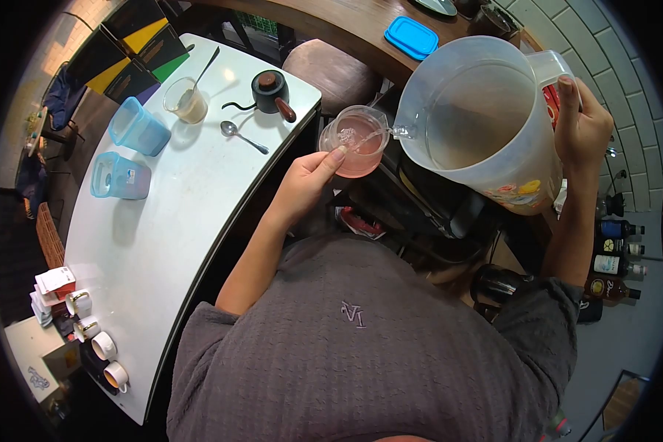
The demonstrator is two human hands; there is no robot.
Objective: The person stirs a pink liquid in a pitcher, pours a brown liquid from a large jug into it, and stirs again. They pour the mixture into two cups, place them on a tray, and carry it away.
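Note:
My right hand is closed round the handle of a large translucent plastic pitcher with a flower print low on its side. The pitcher is tilted, and a clear stream runs from its spout into a small clear plastic cup. Pinkish liquid shows in the cup, with bubbles where the stream lands. My left hand grips the cup at its near rim, thumb on top. The cup is held in the air beside the white counter, just below the spout.
On the white counter stand a black gooseneck kettle, a spoon, a glass with a spoon and two blue containers. Several cups line its far end. A blue lid lies on the wooden shelf. Bottles stand at right.

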